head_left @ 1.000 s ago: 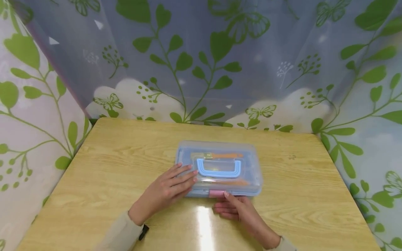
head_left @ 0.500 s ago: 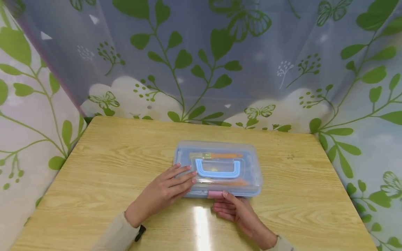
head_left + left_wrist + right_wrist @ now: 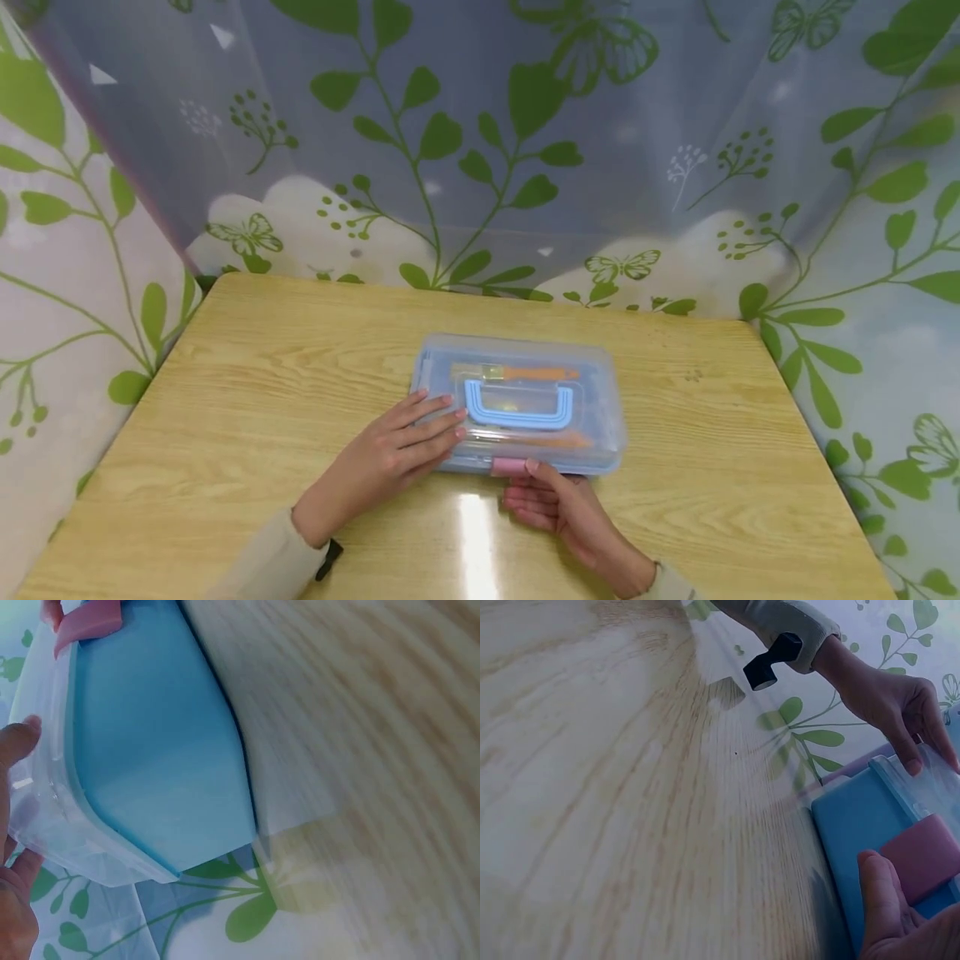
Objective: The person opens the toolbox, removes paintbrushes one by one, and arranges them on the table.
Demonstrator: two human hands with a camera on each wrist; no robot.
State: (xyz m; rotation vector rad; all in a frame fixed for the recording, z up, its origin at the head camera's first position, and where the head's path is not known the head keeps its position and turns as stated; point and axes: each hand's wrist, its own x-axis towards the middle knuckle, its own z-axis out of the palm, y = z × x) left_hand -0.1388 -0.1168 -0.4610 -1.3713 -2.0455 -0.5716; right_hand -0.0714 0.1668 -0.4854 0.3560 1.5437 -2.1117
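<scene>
A plastic storage box (image 3: 592,392) with a light blue base (image 3: 157,742) and a clear lid lies closed on the table. On its lid is a blue carry handle (image 3: 519,419). My left hand (image 3: 382,446) rests on the lid's left part, its fingers extended across it; the left wrist view shows its thumb at the lid's edge. At the front middle is a pink latch (image 3: 922,855). My right hand (image 3: 566,508) has its thumb on the latch's right end, with the other fingers below in front of the box.
Through the lid show a flat brush (image 3: 525,373) with an orange handle and a second orange-handled item (image 3: 555,439). The wooden table (image 3: 262,400) is bordered at the back and both sides by leaf-patterned curtains (image 3: 480,150). A black strap piece (image 3: 328,560) sits at the left cuff.
The view has shifted slightly. Both hands keep their places at the box, the right thumb staying at the pink latch, and the lid remains closed.
</scene>
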